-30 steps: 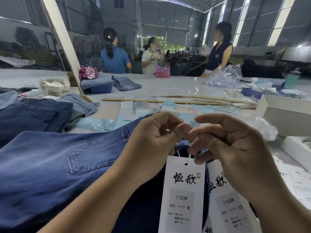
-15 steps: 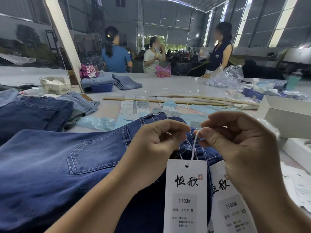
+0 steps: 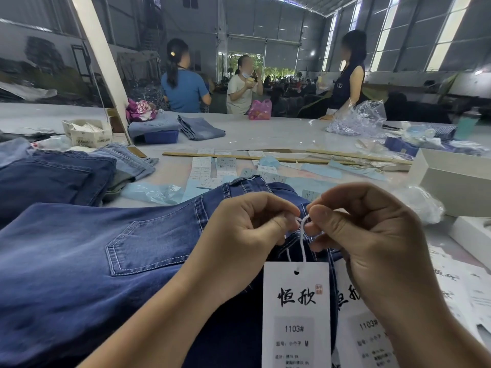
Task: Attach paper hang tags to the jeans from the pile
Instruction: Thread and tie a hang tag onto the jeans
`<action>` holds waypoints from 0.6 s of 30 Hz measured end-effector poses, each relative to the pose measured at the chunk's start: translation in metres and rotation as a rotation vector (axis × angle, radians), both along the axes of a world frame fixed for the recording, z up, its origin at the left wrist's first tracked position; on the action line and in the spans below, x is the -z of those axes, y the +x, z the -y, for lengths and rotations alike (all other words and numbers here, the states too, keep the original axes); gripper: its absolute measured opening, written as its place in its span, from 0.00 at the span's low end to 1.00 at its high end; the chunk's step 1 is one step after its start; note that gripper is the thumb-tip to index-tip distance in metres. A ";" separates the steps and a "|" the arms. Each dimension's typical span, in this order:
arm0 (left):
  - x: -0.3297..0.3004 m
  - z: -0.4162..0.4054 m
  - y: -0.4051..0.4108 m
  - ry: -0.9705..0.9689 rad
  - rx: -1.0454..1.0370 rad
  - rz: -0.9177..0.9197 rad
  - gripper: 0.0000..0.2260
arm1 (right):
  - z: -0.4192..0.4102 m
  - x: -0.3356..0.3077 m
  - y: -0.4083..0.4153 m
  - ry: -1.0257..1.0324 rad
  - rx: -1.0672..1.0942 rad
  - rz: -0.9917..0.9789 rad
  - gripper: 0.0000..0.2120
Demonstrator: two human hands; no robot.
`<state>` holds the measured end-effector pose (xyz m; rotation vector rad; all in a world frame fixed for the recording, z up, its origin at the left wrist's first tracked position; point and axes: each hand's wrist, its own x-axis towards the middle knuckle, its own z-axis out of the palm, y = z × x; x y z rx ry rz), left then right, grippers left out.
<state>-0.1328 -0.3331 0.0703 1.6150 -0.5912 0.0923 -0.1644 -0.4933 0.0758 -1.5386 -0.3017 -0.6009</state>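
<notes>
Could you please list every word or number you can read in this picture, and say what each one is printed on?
"恒欣": front hang tag, hanging from the white string.
"1103#": same tag, below the brand.
"M": same tag, size line; the small print beside and below it is too blurred.
"1103#": second hang tag, partly behind the right hand; its brand is cut off.
Label sheets on the table: too small.

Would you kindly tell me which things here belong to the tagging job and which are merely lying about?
In use:
- left hand and right hand, both pinching the white string
- white paper hang tag marked M
- blue denim jeans

Lying about:
- long wooden stick
- white cardboard box
- pink plastic bag
</notes>
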 end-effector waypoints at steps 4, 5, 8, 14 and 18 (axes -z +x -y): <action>0.002 -0.001 0.000 -0.009 0.001 0.001 0.07 | 0.000 0.000 -0.001 0.001 -0.005 -0.023 0.04; 0.002 -0.001 0.000 -0.003 0.001 0.002 0.06 | -0.001 0.000 -0.001 0.004 -0.008 -0.026 0.04; 0.002 0.000 0.000 -0.006 0.010 -0.009 0.05 | -0.002 -0.001 -0.002 0.025 -0.017 -0.045 0.04; 0.005 0.003 -0.002 0.000 0.007 0.020 0.03 | -0.007 0.000 -0.002 0.114 -0.077 -0.093 0.03; 0.007 0.004 -0.003 0.009 -0.025 0.077 0.03 | -0.011 0.002 -0.002 0.105 -0.037 -0.088 0.07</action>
